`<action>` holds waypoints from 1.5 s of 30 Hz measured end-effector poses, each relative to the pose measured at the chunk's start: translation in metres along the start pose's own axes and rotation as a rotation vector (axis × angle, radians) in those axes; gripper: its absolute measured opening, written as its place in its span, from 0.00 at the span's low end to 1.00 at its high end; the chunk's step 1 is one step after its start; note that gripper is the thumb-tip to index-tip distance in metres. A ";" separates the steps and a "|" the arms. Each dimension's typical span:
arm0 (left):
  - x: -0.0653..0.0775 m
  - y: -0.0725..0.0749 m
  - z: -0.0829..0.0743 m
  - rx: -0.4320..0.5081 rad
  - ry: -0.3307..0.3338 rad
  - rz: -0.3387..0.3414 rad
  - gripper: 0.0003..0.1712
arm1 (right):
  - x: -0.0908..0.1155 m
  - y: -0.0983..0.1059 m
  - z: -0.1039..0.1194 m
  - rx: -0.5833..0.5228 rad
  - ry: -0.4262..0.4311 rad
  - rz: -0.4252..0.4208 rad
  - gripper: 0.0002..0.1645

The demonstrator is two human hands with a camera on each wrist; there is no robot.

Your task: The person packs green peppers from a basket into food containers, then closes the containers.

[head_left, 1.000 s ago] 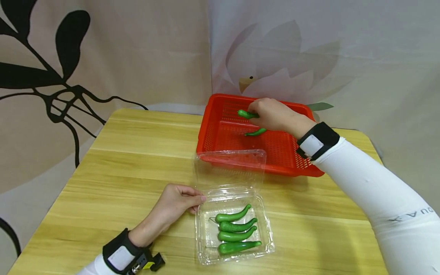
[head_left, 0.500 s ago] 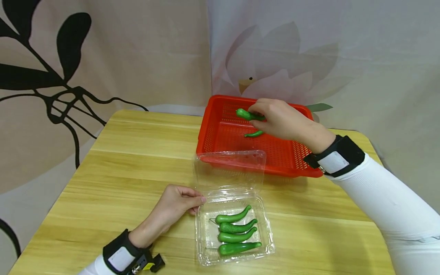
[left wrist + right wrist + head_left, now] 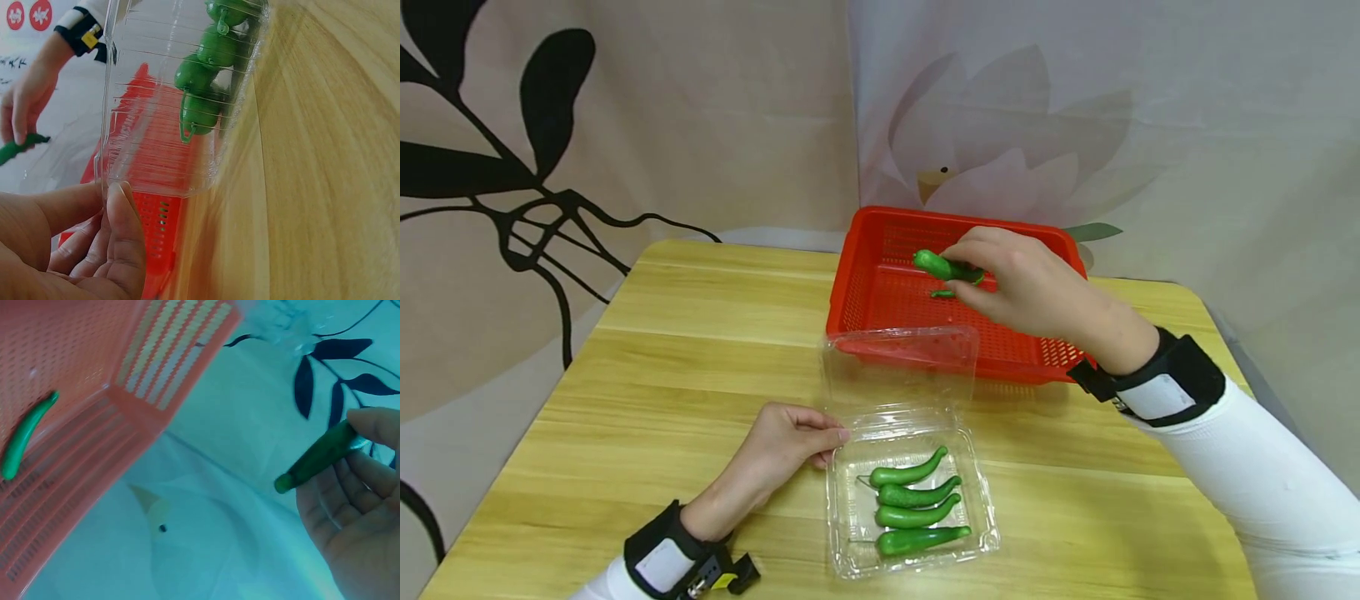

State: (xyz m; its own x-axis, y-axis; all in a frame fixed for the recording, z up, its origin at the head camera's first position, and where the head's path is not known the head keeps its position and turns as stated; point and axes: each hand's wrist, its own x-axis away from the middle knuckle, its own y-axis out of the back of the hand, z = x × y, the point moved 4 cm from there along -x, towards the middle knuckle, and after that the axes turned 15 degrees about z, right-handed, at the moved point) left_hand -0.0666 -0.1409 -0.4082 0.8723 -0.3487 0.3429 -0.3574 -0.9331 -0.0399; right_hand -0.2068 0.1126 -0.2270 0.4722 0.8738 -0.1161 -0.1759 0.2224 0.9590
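On my feed, the right hand (image 3: 1030,283) pinches a green chili pepper (image 3: 934,265), seen against the red plastic basket (image 3: 853,287), where another chili (image 3: 28,437) lies. The left hand (image 3: 793,437) pinches the edge of the open clear clamshell (image 3: 976,471), four chilies (image 3: 913,517) in a row inside it. I'd judge a light, steady pinch best, clear of the basket's rim, without flexing thin plastic.

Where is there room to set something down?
The wooden table is bare left of the red basket, beyond the left hand, and right of the clear container, short of the right sleeve. It is crowded inside the container, with four green peppers, and where its open lid overlaps the basket in the head view.
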 end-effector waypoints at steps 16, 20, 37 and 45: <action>0.000 0.000 0.000 -0.008 0.012 -0.005 0.11 | 0.030 -0.037 0.066 -0.064 0.239 0.035 0.18; 0.001 0.001 -0.001 -0.009 0.006 -0.005 0.11 | 0.033 -0.049 0.069 -0.067 0.211 0.088 0.17; 0.001 0.001 0.000 -0.001 0.000 -0.002 0.11 | 0.043 -0.109 0.078 -0.050 0.258 0.232 0.13; 0.000 0.000 -0.001 -0.004 0.002 -0.002 0.12 | 0.043 -0.133 0.081 -0.050 0.231 0.369 0.11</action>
State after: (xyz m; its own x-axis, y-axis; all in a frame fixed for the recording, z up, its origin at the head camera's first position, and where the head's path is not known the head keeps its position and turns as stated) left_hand -0.0666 -0.1413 -0.4072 0.8724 -0.3469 0.3444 -0.3572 -0.9334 -0.0355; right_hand -0.0933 0.0852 -0.3389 0.1651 0.9712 0.1718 -0.3410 -0.1072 0.9339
